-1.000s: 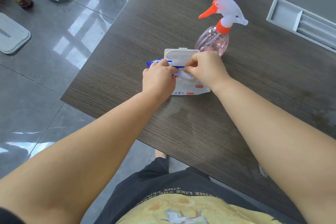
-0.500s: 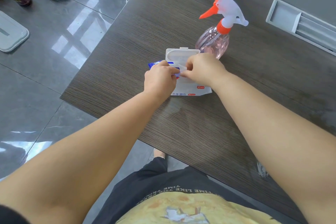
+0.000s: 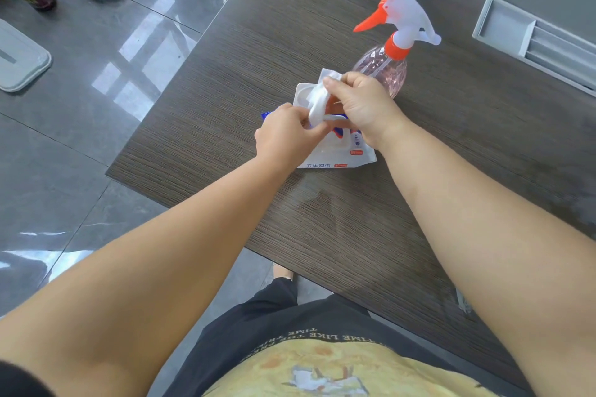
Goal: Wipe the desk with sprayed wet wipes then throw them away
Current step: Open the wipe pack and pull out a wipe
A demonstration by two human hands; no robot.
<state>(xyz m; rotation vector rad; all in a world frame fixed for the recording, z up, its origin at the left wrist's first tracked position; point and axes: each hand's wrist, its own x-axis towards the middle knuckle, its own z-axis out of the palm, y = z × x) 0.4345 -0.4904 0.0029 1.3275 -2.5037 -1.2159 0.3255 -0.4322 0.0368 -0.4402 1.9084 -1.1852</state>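
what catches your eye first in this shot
The two hands meeting mid-desk: the right hand pinches a white wet wipe trailing up from the open pack of wipes, which the left hand grips. Just behind them stands a pink spray bottle with an orange-and-white trigger, on the dark wood desk.

Right hand pinches a white wet wipe partly drawn out of the wipes pack; left hand grips the wipe's lower end, resting on the pack. Pack lies flat on dark wood bench, white flip lid open. Pink spray bottle, orange trigger, stands upright just behind the hands. Grey recessed tray sits far right on bench.
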